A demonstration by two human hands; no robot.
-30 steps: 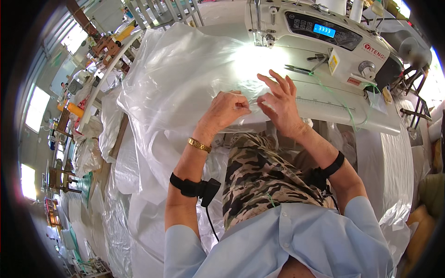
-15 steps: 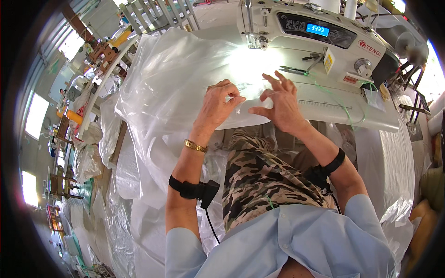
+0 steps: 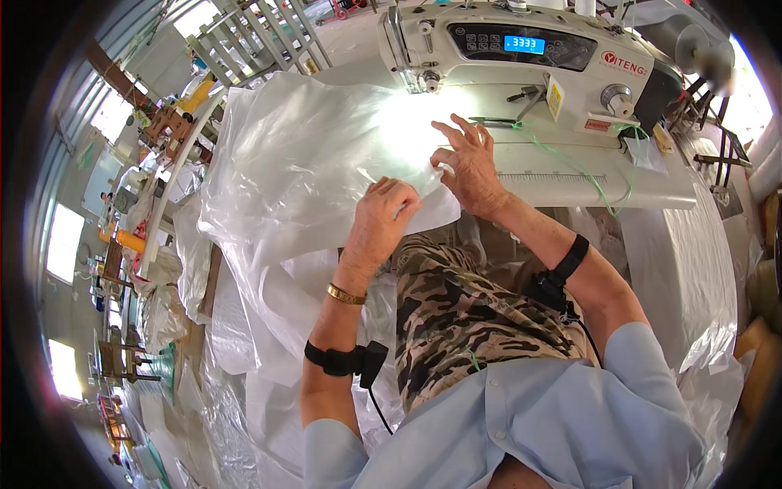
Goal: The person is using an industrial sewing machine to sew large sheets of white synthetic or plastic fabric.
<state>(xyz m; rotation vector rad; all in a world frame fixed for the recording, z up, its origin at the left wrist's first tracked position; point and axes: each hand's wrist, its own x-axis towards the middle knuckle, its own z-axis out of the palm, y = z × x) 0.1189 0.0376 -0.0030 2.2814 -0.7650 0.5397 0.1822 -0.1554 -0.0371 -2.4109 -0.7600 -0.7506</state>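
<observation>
A large translucent plastic sheet (image 3: 281, 155) spreads over the left part of the sewing table, and its near edge droops over the front. My left hand (image 3: 381, 218) is closed on the sheet near that front edge, its fingers curled and the fingertips partly hidden. To its right, my right hand (image 3: 471, 169) pinches the sheet's right edge between thumb and forefinger, with the other fingers raised and spread. Just beyond both hands stands a white sewing machine (image 3: 529, 69), its lamp glaring on the plastic below the needle area.
Dark thread snips (image 3: 495, 123) lie right of my right hand. Loose green thread (image 3: 582, 181) trails across the table (image 3: 652, 191) past a printed ruler scale. More plastic sheeting (image 3: 261, 326) hangs at the left. A grey slatted rack (image 3: 252, 41) stands at the back left.
My right hand has moved left and up, its thumb and forefinger closing from apart onto the sheet. My left hand has come slightly nearer to me. The view has shifted a little.
</observation>
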